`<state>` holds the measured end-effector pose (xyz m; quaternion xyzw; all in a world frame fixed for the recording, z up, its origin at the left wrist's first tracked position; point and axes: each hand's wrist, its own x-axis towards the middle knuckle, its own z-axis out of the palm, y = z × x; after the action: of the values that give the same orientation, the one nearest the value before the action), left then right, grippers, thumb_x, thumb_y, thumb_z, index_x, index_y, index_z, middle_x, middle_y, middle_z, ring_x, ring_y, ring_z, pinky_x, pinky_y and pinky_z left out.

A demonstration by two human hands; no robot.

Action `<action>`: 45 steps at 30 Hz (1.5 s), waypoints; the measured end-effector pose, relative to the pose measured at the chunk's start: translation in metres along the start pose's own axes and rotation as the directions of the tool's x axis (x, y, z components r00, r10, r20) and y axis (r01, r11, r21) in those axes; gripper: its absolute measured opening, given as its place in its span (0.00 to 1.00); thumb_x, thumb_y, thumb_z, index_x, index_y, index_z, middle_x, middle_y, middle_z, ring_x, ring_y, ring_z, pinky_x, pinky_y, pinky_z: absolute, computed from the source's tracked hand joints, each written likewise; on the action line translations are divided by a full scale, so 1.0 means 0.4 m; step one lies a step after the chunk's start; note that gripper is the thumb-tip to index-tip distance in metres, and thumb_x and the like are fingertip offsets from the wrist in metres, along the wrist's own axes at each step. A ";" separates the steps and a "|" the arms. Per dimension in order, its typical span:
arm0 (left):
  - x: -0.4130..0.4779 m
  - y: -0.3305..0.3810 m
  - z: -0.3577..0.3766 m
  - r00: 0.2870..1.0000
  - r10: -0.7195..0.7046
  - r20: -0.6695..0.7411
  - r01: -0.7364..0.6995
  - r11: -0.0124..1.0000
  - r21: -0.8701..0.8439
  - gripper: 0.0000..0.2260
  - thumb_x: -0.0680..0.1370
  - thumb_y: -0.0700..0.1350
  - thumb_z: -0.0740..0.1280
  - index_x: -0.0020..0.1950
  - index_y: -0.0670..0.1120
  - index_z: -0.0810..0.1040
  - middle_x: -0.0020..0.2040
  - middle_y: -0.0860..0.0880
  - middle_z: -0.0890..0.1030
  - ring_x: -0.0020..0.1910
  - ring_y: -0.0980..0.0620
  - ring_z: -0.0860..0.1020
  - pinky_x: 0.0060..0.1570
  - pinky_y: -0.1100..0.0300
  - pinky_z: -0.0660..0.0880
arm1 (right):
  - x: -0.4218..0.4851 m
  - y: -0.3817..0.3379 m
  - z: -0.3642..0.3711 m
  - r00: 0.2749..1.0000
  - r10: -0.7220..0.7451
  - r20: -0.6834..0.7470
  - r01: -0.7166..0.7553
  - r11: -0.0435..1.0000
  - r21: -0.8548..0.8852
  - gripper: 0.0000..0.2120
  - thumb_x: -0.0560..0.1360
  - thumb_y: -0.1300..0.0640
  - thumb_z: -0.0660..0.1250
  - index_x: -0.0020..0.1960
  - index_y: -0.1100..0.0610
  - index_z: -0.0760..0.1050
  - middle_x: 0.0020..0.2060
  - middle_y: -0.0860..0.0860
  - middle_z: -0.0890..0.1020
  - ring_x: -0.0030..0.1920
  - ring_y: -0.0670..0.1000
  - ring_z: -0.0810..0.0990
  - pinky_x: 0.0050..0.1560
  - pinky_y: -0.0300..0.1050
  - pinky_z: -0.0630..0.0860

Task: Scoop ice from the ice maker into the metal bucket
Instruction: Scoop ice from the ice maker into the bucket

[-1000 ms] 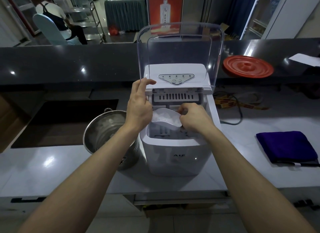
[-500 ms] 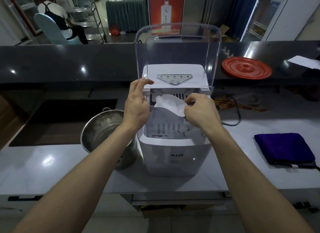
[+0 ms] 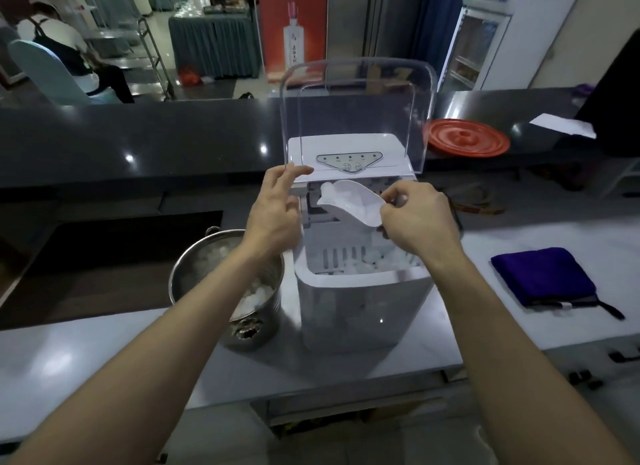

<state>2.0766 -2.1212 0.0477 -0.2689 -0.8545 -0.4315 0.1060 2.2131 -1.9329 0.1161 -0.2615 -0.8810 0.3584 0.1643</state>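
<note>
1. Step in hand, as I read it: a loaded scoop (image 3: 349, 201) is up out of the ice maker (image 3: 360, 291) and has to cross to the metal bucket (image 3: 188, 257). The bucket stands on the counter at about 8 o'clock from the machine, just beside its left wall. I cannot tell whether the two touch
2. To do it well, hold the scoop level, or mouth a touch high, through the swing toward 9 o'clock. Its open mouth points that way already, and one piece of ice sits right at the lip, likely the first to drop
3. Clear the machine's left rim and the other hand before tipping. Tip only once the mouth is over the bucket's opening, and low to the rim so pieces don't bounce out
4. The left forearm lies across the bucket's near side, so it may want shifting to give the pour room
5. Right hand (image 3: 419, 219): fingers curled, pinching the scoop by its rear end, at the scoop's 3 o'clock side. It holds the scoop above the ice basket, just below the control panel
6. Left hand (image 3: 273, 215): open, fingers fairly straight, tips resting on the machine's top edge at its left corner, by the foot of the raised clear lid (image 3: 356, 111). It grips nothing and looks to be steadying
7. Ice shows in the bucket (image 3: 254, 296), and more lies in the basket (image 3: 374, 260)
8. A purple cloth (image 3: 543, 277) lies at 3 o'clock from the machine, well apart
</note>
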 end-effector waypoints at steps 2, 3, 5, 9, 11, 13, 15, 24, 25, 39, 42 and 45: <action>-0.004 -0.033 -0.056 0.992 0.053 0.114 -0.050 0.998 -0.027 0.30 0.82 0.30 0.58 0.73 0.60 0.78 0.76 0.56 0.70 0.73 0.57 0.70 0.66 0.69 0.67 | -0.023 -0.031 0.010 0.999 0.021 -0.034 -0.021 1.000 0.000 0.10 0.73 0.58 0.64 0.47 0.49 0.83 0.40 0.49 0.87 0.45 0.53 0.87 0.46 0.52 0.85; -0.006 -0.053 -0.087 0.986 0.076 0.150 -0.073 0.997 -0.025 0.29 0.83 0.31 0.59 0.73 0.61 0.79 0.75 0.57 0.71 0.73 0.59 0.70 0.67 0.70 0.66 | -0.034 -0.048 0.017 0.998 0.029 -0.053 -0.029 1.000 0.006 0.10 0.73 0.58 0.64 0.47 0.49 0.83 0.40 0.49 0.87 0.44 0.52 0.87 0.46 0.51 0.85; -0.010 -0.102 -0.154 0.980 0.109 0.166 -0.106 0.994 -0.024 0.28 0.84 0.32 0.59 0.73 0.62 0.79 0.71 0.59 0.75 0.70 0.60 0.73 0.67 0.68 0.69 | -0.056 -0.084 0.039 0.995 0.049 -0.082 -0.048 0.999 0.023 0.10 0.72 0.57 0.64 0.47 0.48 0.83 0.40 0.49 0.87 0.44 0.52 0.87 0.43 0.50 0.85; -0.017 -0.238 -0.254 0.987 0.099 0.130 -0.096 0.995 -0.026 0.23 0.83 0.34 0.63 0.69 0.58 0.82 0.64 0.57 0.81 0.65 0.59 0.80 0.68 0.54 0.78 | -0.102 -0.155 0.100 0.992 0.055 -0.109 -0.047 0.996 0.070 0.11 0.70 0.55 0.63 0.47 0.47 0.83 0.40 0.47 0.87 0.44 0.52 0.87 0.46 0.56 0.86; -0.030 -0.308 -0.287 0.992 0.041 0.122 -0.043 0.999 0.012 0.18 0.83 0.38 0.66 0.66 0.57 0.83 0.59 0.56 0.82 0.60 0.57 0.81 0.64 0.51 0.80 | -0.126 -0.180 0.138 0.993 0.043 -0.110 -0.035 0.997 0.073 0.09 0.72 0.56 0.64 0.46 0.48 0.82 0.40 0.47 0.87 0.44 0.52 0.87 0.45 0.57 0.86; -0.047 -0.366 -0.314 0.991 -0.014 0.133 0.002 0.996 0.093 0.14 0.83 0.43 0.68 0.65 0.57 0.83 0.55 0.54 0.81 0.56 0.55 0.81 0.62 0.51 0.79 | -0.148 -0.202 0.177 0.994 0.033 -0.104 -0.025 0.997 0.071 0.09 0.74 0.58 0.65 0.47 0.48 0.82 0.42 0.48 0.87 0.42 0.53 0.87 0.45 0.57 0.86; -0.065 -0.411 -0.333 0.985 -0.055 0.166 0.022 0.980 0.196 0.11 0.82 0.48 0.69 0.64 0.56 0.83 0.51 0.54 0.80 0.52 0.53 0.80 0.58 0.51 0.79 | -0.164 -0.221 0.216 0.995 0.028 -0.098 -0.022 0.998 0.062 0.08 0.73 0.57 0.65 0.48 0.48 0.82 0.43 0.48 0.86 0.43 0.53 0.87 0.47 0.56 0.86; -0.096 -0.484 -0.310 0.901 -0.143 0.410 0.040 0.968 0.249 0.06 0.85 0.50 0.65 0.55 0.53 0.81 0.38 0.56 0.83 0.39 0.55 0.81 0.41 0.55 0.74 | -0.208 -0.268 0.359 0.994 0.092 -0.057 -0.093 0.995 -0.017 0.08 0.74 0.59 0.64 0.47 0.51 0.81 0.39 0.50 0.84 0.42 0.53 0.82 0.37 0.43 0.75; -0.096 -0.485 -0.306 0.903 -0.138 0.406 0.040 0.970 0.240 0.05 0.85 0.50 0.65 0.55 0.52 0.81 0.38 0.56 0.82 0.39 0.55 0.81 0.41 0.55 0.73 | -0.213 -0.268 0.371 0.994 0.096 -0.052 -0.097 0.995 -0.017 0.08 0.74 0.59 0.64 0.48 0.51 0.81 0.40 0.50 0.83 0.43 0.54 0.82 0.37 0.43 0.74; -0.131 -0.489 -0.286 0.941 -0.022 0.336 -0.030 0.988 0.149 0.06 0.85 0.48 0.64 0.59 0.49 0.78 0.39 0.53 0.83 0.40 0.48 0.82 0.42 0.50 0.78 | -0.257 -0.251 0.428 0.996 0.092 -0.021 -0.094 0.951 -0.294 0.12 0.74 0.63 0.63 0.55 0.57 0.81 0.46 0.57 0.82 0.46 0.60 0.78 0.41 0.46 0.71; -0.132 -0.488 -0.287 0.941 -0.028 0.337 -0.027 0.987 0.156 0.06 0.85 0.49 0.63 0.58 0.50 0.77 0.42 0.52 0.85 0.41 0.48 0.82 0.44 0.47 0.80 | -0.257 -0.254 0.437 0.998 0.067 -0.007 -0.065 0.932 -0.356 0.14 0.73 0.65 0.62 0.55 0.59 0.80 0.47 0.60 0.83 0.48 0.62 0.80 0.43 0.48 0.73; -0.135 -0.488 -0.291 0.942 -0.033 0.335 -0.023 0.987 0.160 0.06 0.85 0.50 0.63 0.58 0.51 0.77 0.43 0.51 0.86 0.42 0.47 0.82 0.45 0.46 0.80 | -0.257 -0.254 0.439 1.000 0.020 -0.003 -0.019 0.908 -0.418 0.12 0.73 0.66 0.62 0.54 0.60 0.80 0.46 0.61 0.83 0.49 0.64 0.80 0.44 0.50 0.74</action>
<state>2.0081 -2.3279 -0.0371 -0.3272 -0.8928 -0.3088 -0.0212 2.1775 -2.1497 0.0573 -0.2992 -0.9347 0.1637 0.1003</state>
